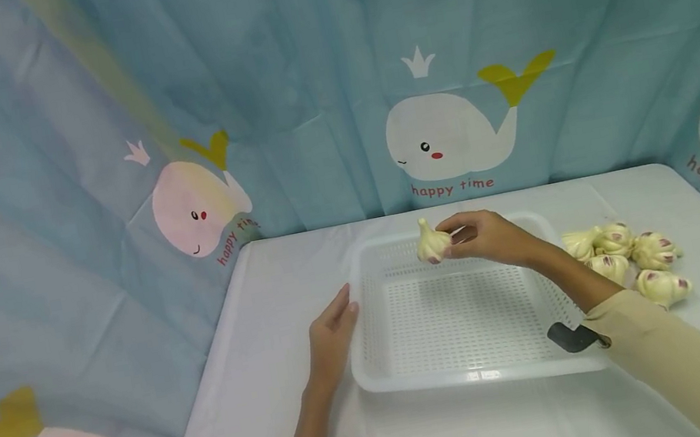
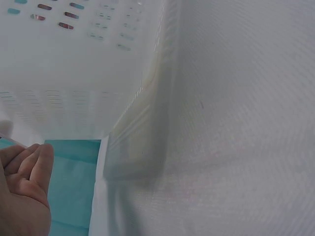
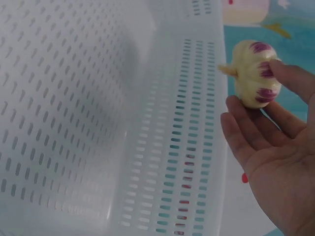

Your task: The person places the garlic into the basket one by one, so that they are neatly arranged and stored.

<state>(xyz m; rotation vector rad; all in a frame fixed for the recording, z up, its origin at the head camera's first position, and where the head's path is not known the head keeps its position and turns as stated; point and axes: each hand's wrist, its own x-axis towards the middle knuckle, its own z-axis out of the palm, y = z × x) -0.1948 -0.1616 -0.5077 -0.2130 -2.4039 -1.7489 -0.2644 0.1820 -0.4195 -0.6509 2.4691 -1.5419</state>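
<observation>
My right hand (image 1: 490, 237) pinches a garlic bulb (image 1: 432, 243) between thumb and fingers, over the far side of a white plastic basket (image 1: 483, 375). In the right wrist view the bulb (image 3: 257, 73) shows purple streaks, and its stem points toward the basket's perforated wall (image 3: 187, 123). Beside the basket's left rim is my left hand (image 1: 331, 340), its fingers extended and holding nothing. The left wrist view shows this hand (image 2: 27, 191) with loosely bent fingers near the basket's outer wall (image 2: 64, 64).
Several more garlic bulbs (image 1: 623, 252) lie in a cluster right of the basket, partly behind my right forearm. The white table (image 1: 257, 328) is backed by a blue curtain (image 1: 315, 99) printed with whales.
</observation>
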